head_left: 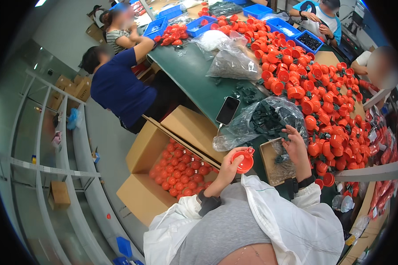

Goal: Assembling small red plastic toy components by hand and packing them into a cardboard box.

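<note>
My left hand (227, 170) grips a red plastic cup-shaped part (244, 161), its open side facing up, just above the table's near edge. My right hand (295, 145) reaches into a clear plastic bag (256, 121) full of small dark green parts, fingers spread among them; whether it pinches one I cannot tell. A small open cardboard tray (269, 170) with dark bits lies under that hand. A large heap of red parts with green pieces (323, 101) covers the green table (194, 79) to the right.
An open cardboard box (141, 194) of finished red pieces stands on the floor at my left. A black phone (227, 110) lies on the table. Blue bins (199, 24) and more bags sit farther back. Other people work at the far left, far end and right side. Metal shelving runs along the left.
</note>
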The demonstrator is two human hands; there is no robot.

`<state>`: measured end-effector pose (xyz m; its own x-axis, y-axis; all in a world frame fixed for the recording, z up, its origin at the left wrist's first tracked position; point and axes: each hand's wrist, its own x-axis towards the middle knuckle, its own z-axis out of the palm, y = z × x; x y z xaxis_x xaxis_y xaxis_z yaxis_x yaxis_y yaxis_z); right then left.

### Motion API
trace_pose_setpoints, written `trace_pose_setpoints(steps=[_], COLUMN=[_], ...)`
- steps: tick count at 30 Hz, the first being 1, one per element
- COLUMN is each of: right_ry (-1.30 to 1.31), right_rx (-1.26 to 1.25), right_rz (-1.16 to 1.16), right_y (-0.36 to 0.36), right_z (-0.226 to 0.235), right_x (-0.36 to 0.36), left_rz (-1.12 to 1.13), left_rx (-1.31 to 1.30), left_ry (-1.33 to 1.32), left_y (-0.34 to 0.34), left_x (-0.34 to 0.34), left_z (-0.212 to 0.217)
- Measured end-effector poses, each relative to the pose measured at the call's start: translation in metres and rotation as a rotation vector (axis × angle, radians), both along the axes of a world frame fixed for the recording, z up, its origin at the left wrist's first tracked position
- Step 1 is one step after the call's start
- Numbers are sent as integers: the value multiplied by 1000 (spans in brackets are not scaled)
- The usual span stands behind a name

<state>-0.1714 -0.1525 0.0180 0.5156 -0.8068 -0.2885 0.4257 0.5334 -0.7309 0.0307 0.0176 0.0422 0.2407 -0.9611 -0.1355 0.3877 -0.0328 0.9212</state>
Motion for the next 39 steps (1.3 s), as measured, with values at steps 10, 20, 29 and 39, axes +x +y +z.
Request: trace_pose_setpoints(steps=[10,20,29,39], right_ry=[-114,266,390,380], right_rx=[229,-559,-656,-745], right_rz=[408,282,461,405], right_y=[25,66,67,67], right_z=[30,50,57,58], right_x=[5,17,19,21], left_rz=[-88,-59,-50,-35], left_rx=[-19,67,68,64], left_ry=[10,-50,-68,-76], left_y=[-4,-3,1,1], left_x=[-12,-15,-17,-19], left_z=[15,25,22,17])
